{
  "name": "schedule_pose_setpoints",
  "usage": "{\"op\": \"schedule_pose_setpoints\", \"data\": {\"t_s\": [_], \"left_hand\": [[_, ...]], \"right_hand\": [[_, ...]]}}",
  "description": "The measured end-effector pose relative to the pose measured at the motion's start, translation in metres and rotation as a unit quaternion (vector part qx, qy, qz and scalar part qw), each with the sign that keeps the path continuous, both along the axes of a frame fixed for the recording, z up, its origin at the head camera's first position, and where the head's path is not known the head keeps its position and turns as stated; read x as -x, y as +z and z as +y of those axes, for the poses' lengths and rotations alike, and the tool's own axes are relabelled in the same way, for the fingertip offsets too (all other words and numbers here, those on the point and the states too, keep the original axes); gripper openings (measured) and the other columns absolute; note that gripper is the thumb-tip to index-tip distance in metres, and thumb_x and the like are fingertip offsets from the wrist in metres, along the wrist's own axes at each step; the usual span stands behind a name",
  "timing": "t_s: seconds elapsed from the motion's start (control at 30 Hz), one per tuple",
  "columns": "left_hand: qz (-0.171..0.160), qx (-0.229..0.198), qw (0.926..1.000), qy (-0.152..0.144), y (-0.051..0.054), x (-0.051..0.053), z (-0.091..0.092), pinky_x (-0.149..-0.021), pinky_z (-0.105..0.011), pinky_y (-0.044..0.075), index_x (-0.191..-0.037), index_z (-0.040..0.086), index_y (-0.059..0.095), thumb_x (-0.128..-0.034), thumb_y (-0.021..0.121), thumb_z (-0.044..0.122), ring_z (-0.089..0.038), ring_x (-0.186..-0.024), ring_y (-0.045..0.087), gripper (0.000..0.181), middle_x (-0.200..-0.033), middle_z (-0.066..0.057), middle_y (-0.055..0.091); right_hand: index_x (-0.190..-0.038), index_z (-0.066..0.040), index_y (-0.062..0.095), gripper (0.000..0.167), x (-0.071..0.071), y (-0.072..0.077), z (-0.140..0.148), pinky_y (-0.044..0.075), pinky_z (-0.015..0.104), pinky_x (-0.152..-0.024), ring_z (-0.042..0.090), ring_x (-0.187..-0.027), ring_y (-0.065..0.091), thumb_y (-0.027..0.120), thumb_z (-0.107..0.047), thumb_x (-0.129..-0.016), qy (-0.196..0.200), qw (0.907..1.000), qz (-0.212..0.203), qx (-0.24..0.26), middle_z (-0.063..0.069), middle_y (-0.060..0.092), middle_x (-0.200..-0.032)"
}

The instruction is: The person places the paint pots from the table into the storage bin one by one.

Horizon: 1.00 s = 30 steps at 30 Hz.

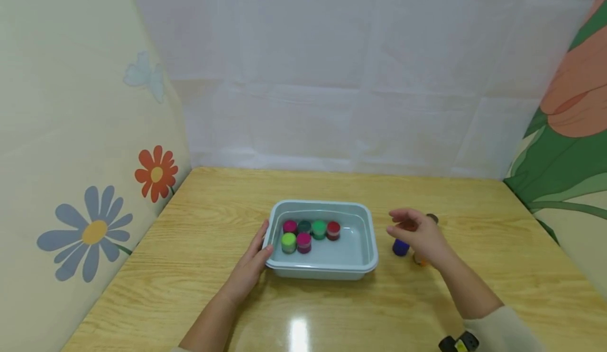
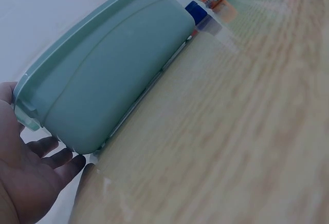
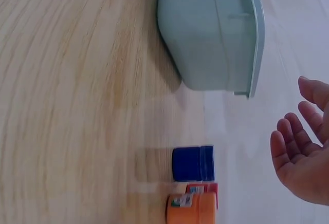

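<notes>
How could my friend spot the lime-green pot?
On the yellowish wooden table sits a pale turquoise, rectangular plastic tub. Inside, leftmost in the nearer row, stands the lime-green cylindrical pot, beside a magenta cylindrical pot. Only it is yellowish-green.

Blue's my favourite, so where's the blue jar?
In the head view, the blue jar is on the table, right of the tub, beside the orange jar.
</notes>
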<state>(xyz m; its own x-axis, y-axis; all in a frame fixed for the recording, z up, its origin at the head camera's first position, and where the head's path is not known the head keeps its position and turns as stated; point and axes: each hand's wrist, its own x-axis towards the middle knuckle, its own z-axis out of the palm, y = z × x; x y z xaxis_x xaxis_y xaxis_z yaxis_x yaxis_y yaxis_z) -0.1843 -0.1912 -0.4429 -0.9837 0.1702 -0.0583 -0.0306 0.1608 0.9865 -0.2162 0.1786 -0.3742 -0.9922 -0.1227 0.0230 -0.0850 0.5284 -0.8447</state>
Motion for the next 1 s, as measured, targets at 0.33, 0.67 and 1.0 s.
{"op": "schedule_pose_setpoints", "data": {"t_s": [0.33, 0.67, 1.0], "left_hand": [[0.010, -0.004, 0.9999, -0.002, 0.000, 0.000, 0.000, -0.118, -0.060, 0.019, -0.159, 0.024, 0.012, -0.1044, 0.039, 0.026, -0.037, -0.152, 0.005, 0.061, -0.167, -0.010, 0.004], [0.005, -0.003, 1.0000, 0.001, 0.001, -0.001, 0.000, -0.118, -0.059, 0.019, -0.159, 0.024, 0.012, -0.1044, 0.039, 0.025, -0.036, -0.152, 0.006, 0.061, -0.167, -0.009, 0.004], [0.023, 0.006, 0.9997, -0.003, 0.001, -0.003, 0.000, -0.116, -0.061, 0.023, -0.159, 0.024, 0.011, -0.1041, 0.039, 0.028, -0.041, -0.151, 0.008, 0.062, -0.166, -0.014, 0.004]], "right_hand": [[-0.130, -0.002, 0.057, 0.047, -0.012, -0.012, 0.031, 0.053, 0.027, -0.078, 0.029, -0.105, 0.059, 0.067, -0.029, -0.093, -0.027, 0.9989, -0.016, -0.035, 0.022, 0.059, -0.125], [-0.133, 0.000, 0.055, 0.050, -0.019, -0.031, 0.051, 0.051, 0.049, -0.094, 0.040, -0.120, 0.053, 0.068, -0.026, -0.092, -0.028, 0.9968, -0.005, -0.074, 0.025, 0.053, -0.136], [-0.137, -0.002, 0.052, 0.061, -0.019, -0.045, 0.064, 0.049, 0.051, -0.094, 0.040, -0.122, 0.051, 0.072, -0.033, -0.089, -0.039, 0.9945, -0.069, -0.069, 0.024, 0.053, -0.137]]}}
